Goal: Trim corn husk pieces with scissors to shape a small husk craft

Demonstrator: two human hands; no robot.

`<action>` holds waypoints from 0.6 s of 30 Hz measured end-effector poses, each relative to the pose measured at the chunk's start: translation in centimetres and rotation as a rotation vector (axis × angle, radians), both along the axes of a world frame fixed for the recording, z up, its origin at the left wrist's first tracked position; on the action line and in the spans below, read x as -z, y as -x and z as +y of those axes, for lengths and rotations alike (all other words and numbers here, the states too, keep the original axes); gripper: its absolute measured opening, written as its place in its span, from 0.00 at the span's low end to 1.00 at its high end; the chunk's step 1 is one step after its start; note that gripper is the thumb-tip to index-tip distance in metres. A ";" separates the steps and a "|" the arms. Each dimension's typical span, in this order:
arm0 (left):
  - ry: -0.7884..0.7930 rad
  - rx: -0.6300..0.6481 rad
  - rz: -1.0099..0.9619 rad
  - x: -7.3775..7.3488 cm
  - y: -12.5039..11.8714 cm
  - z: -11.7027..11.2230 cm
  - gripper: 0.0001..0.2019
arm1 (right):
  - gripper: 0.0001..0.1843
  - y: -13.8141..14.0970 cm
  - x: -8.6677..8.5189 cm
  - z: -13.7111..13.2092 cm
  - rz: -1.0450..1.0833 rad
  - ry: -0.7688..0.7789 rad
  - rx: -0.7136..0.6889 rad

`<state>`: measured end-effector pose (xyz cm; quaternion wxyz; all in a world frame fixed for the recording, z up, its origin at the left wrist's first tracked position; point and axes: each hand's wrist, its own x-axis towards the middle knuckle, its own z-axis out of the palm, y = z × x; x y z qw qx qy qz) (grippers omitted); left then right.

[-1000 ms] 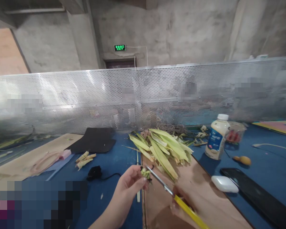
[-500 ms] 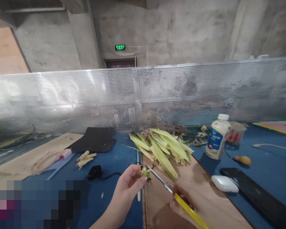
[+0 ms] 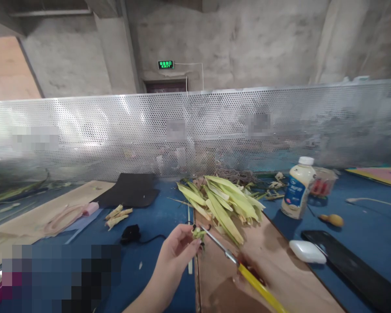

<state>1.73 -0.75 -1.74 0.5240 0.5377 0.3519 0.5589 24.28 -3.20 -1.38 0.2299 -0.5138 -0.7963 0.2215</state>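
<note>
My left hand [image 3: 177, 252] pinches a small bundle of green leaf pieces [image 3: 198, 234] just above the edge of a brown board [image 3: 280, 269]. My right hand [image 3: 250, 282], low at the bottom edge, grips yellow-handled scissors [image 3: 237, 265]. The metal blades point up and left and touch the leaf bundle. A pile of long yellow-green leaf strips [image 3: 223, 202] lies on the far end of the board, just beyond both hands.
A white drink bottle [image 3: 296, 189], a clear container [image 3: 322, 180], a white case [image 3: 308, 251] and a black phone [image 3: 355, 271] lie on the blue table at the right. A black mat [image 3: 130, 191], cut leaf scraps [image 3: 115, 216] and a small black object [image 3: 130, 234] lie left. A perforated metal screen [image 3: 117, 134] spans the back.
Almost nothing has changed. Both hands stay in place with the scissors at the leaf bundle; the view has shifted slightly.
</note>
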 end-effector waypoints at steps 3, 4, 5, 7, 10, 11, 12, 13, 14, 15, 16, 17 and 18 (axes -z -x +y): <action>-0.007 -0.006 0.011 0.0 0.0 -0.1 0.08 | 0.15 0.2 0.2 0.5 0.016 0.023 0.010; -0.004 -0.011 0.017 -0.1 0.0 -0.1 0.08 | 0.15 0.3 0.3 0.6 0.019 0.030 0.012; 0.000 -0.015 0.022 -0.2 0.0 -0.2 0.08 | 0.15 0.3 0.3 0.7 0.022 0.036 0.015; 0.009 -0.017 0.021 -0.4 -0.1 -0.3 0.08 | 0.15 0.4 0.3 0.8 0.025 0.045 0.018; 0.010 -0.019 0.012 -0.5 -0.1 -0.4 0.08 | 0.14 0.5 0.1 1.0 0.028 0.046 0.023; 0.007 -0.018 0.013 -0.6 -0.1 -0.4 0.08 | 0.14 0.5 0.0 1.0 0.029 0.043 0.023; 0.005 -0.017 0.014 -0.6 -0.1 -0.4 0.08 | 0.14 0.5 -0.1 0.9 0.030 0.041 0.024; 0.004 -0.017 0.017 -0.7 -0.1 -0.4 0.09 | 0.14 0.4 -0.1 0.8 0.030 0.041 0.022; 0.006 -0.017 0.019 -0.7 -0.1 -0.4 0.09 | 0.14 0.4 -0.1 0.7 0.028 0.041 0.021; 0.009 -0.018 0.020 -0.8 -0.1 -0.4 0.09 | 0.14 0.4 -0.1 0.5 0.027 0.042 0.018; 0.009 -0.022 0.020 -0.8 -0.1 -0.5 0.09 | 0.14 0.3 -0.1 0.3 0.025 0.042 0.016; 0.007 -0.025 0.019 -0.8 -0.2 -0.5 0.09 | 0.14 0.2 0.0 0.1 0.023 0.040 0.013; 0.004 -0.026 0.022 -0.8 -0.2 -0.5 0.09 | 0.14 0.2 -0.1 -0.2 0.021 0.037 0.010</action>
